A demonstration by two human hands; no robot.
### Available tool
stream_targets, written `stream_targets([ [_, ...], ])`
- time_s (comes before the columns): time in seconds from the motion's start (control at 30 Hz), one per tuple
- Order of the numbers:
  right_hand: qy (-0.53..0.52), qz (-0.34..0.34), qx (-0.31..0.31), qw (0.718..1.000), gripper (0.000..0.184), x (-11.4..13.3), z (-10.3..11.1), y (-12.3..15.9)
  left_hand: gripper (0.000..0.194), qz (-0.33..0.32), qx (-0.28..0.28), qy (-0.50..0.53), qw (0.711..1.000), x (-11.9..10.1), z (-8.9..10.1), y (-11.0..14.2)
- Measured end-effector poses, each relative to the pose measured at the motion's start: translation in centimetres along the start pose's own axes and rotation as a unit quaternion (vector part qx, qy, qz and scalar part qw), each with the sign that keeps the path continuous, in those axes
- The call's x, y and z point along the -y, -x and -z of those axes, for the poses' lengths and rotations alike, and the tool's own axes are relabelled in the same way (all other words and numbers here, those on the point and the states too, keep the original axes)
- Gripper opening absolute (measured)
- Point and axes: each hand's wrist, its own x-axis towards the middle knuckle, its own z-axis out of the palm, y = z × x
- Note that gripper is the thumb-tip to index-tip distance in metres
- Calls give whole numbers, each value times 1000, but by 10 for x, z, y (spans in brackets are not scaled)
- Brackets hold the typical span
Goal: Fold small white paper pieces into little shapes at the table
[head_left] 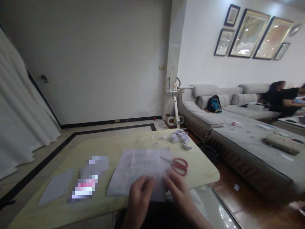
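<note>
Nearer us than the red scissors (179, 167), our left hand (140, 194) and right hand (178, 188) appear pinched on paper (158, 193), best steadied by light, even fingertip pressure.

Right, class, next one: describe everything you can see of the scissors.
The scissors have two red, looped handles, plastic by their look, and slim greyish blades that look like metal. They lie flat, blades pointing left over the printed-looking sheet, handles beyond its right edge on the pale yellow tabletop. The right hand is just on the near side of the handles; blur hides whether it touches them, and how far the blades are open.
</note>
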Motion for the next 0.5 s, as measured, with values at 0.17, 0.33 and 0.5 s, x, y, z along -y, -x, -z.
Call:
stream_targets([
  [0.17,10,-13,4,1000,49,-6,7,1,32,13,38,40,998,2,-7,-3],
  [0.33,2,-15,-31,999,48,-12,11,1,34,70,83,72,991,11,-11,3],
  [0.5,-2,-28,-38,999,50,-11,13,4,34,101,65,83,989,12,-17,8],
])
